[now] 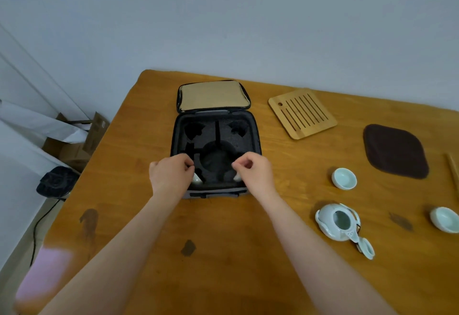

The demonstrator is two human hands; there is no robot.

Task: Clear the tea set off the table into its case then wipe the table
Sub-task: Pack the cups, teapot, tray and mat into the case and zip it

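Meanwhile, left hand (171, 173), right hand (253, 173) curled over cups (196, 181) at near corners of case (256, 138) — whether gripping, cannot tell.

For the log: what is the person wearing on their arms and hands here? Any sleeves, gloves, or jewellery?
Nothing is worn that shows. The left forearm and right forearm are bare right to the frame's lower edge, with no sleeve in view. The left hand and right hand have no gloves, and no watch, bracelet or ring shows on the sides facing the camera.
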